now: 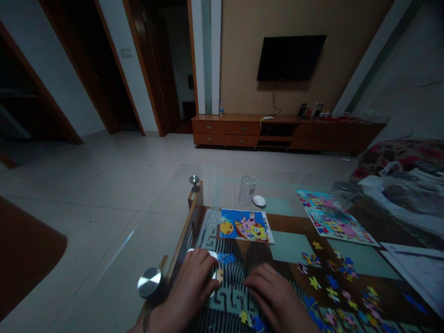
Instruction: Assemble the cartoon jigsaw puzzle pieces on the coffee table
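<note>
Fingers of the left hand (192,289) curl down onto a small puzzle piece (219,275) at the glass table's (293,245) near-left edge, pinning it flat, while the right hand (277,296) rests beside it, loosely bent and holding nothing.

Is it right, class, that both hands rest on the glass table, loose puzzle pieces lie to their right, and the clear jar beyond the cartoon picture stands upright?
Not quite. The head view shows the jar upside down, mouth on the table, its lid beside it. The rest holds: left hand and right hand rest there, pieces to their right.
</note>
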Tool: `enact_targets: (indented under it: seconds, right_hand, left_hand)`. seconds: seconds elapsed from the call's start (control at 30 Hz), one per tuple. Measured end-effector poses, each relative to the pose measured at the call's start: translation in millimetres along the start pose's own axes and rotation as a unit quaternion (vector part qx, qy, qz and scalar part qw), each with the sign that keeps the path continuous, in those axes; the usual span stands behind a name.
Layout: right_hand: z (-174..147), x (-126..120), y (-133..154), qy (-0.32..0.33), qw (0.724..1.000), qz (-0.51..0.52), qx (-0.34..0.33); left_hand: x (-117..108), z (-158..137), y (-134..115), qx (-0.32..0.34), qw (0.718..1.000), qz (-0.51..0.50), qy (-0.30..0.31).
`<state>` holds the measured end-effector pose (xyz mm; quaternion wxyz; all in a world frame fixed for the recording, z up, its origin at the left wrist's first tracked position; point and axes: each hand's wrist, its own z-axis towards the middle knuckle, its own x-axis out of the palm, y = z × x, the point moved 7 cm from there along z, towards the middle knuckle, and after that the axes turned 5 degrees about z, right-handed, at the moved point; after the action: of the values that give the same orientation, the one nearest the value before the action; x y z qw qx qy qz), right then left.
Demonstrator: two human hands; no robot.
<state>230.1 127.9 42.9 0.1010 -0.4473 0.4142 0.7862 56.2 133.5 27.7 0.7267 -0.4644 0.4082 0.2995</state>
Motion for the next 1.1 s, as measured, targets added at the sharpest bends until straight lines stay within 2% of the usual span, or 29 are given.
enact_targets:
  seconds: [0.4, 0.57, 1.1]
  right_hand:
    - [1.3, -6.2, 3.3, -0.027, 0.999, 0.007, -0.025]
    - [0.7, -9.9, 4.2, -0.034, 0.999, 0.004, -0.025]
    - [-1.0, -7.0, 0.4, -0.022, 1.0, -0.002, -0.016]
  left_hand:
    - [9.3, 4.0, 0.9, -0.006, 1.0, 0.001, 0.007]
    - [6.5, 4.3, 0.5, 0.007, 1.0, -0.004, -0.005]
    - [7.5, 4.1, 1.9, 0.01, 1.0, -0.018, -0.006]
